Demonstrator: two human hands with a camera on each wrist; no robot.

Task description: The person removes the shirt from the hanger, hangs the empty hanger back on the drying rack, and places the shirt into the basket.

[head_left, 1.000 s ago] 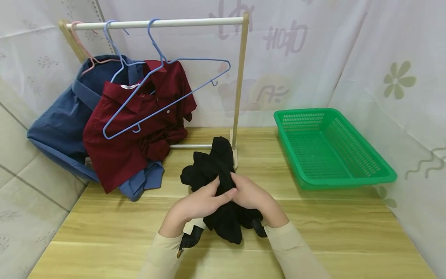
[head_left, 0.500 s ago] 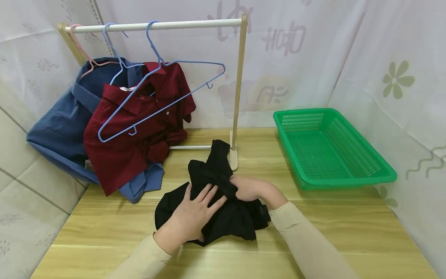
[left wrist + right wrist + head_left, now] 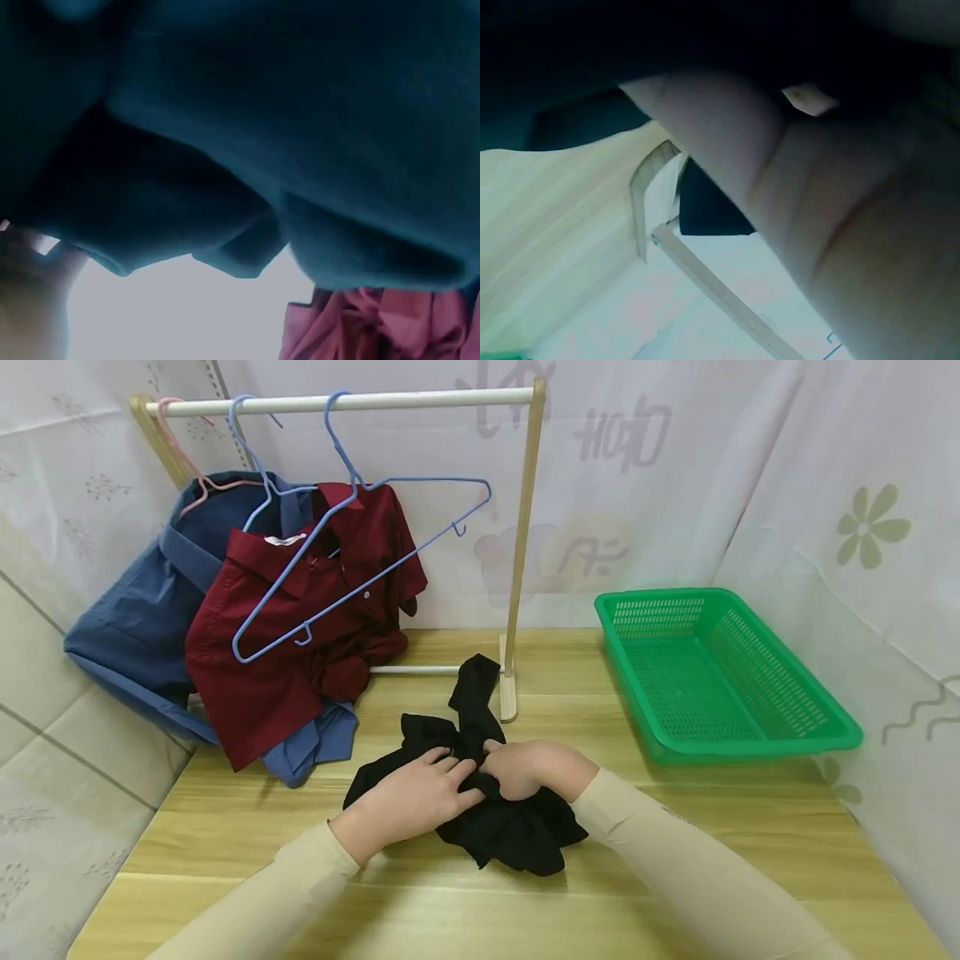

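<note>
A crumpled black garment (image 3: 510, 831) lies bunched on the wooden table, one narrow end stretching toward the foot of the rack. My left hand (image 3: 412, 795) lies over its left part, fingers bent into the folds. Close beside it my right hand (image 3: 528, 768) grips the cloth from the right, with the fingertips partly hidden in the fabric. Dark cloth (image 3: 225, 135) fills most of the left wrist view. In the right wrist view a finger (image 3: 712, 127) passes under the dark cloth.
Behind on the left stands a clothes rack (image 3: 521, 527) with a bare blue hanger (image 3: 420, 478), a red shirt (image 3: 255, 635) and a blue garment (image 3: 142, 618). A green plastic basket (image 3: 765, 747) sits at the right. The tabletop (image 3: 675, 860) stretches forward toward me.
My hands, first together on the bunched garment, have moved apart, and the garment has spread wider. My left hand's spread fingers have since bent into the cloth.
</note>
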